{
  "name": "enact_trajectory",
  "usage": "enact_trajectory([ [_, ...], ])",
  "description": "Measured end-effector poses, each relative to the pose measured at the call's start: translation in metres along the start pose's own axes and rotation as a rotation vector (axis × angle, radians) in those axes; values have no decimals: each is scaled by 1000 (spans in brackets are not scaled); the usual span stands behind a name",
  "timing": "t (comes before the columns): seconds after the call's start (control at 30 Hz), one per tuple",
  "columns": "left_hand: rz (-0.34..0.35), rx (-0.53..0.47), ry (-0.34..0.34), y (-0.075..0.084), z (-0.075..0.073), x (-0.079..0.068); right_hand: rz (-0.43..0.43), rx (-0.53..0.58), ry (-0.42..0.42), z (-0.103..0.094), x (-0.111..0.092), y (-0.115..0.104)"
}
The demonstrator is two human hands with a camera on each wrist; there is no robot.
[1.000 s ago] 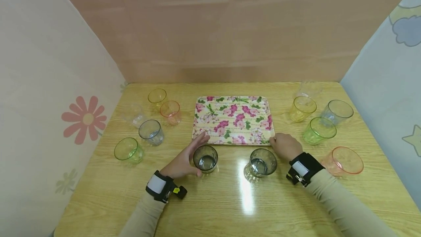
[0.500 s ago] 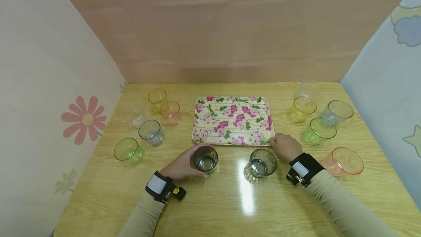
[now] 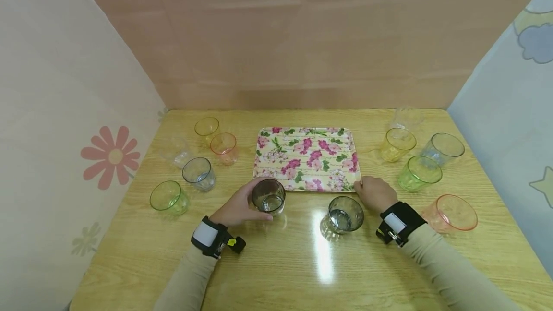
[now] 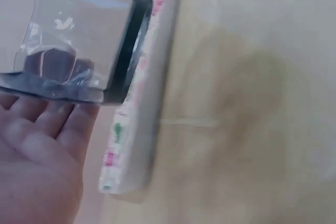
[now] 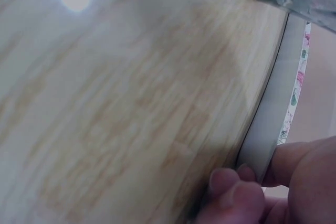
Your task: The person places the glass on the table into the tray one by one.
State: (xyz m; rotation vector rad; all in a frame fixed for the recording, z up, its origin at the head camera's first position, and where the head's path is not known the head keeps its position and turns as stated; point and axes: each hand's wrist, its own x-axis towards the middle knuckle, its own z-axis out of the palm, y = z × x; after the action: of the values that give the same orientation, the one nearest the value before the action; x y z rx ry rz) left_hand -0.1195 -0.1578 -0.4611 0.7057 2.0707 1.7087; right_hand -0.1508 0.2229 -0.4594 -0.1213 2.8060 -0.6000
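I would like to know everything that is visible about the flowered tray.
The tray is rectangular, cream-yellow with pink flowers and green leaves, low-rimmed, plastic-looking. It lies flat on the wooden table. The right grip holds its near right corner; whether the left grip touches its near left corner is unclear.

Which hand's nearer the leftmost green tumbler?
Left. The left hand, holding a smoky tumbler, is right of the green tumbler; the right hand is farther right, gripping the floral tray.
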Motion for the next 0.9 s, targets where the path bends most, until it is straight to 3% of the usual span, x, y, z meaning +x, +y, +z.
enact_trajectory([
  [0.17,66,-30,115,13,-7,18,-5,4,6,-1,0,1],
  [0.37,65,-12,243,30,-18,45,-19,19,18,0,1,3],
  [0.63,-76,16,454,41,-23,82,-4,21,23,1,-1,3],
  [0.9,-139,0,562,31,-30,114,-8,32,37,5,-2,2],
])
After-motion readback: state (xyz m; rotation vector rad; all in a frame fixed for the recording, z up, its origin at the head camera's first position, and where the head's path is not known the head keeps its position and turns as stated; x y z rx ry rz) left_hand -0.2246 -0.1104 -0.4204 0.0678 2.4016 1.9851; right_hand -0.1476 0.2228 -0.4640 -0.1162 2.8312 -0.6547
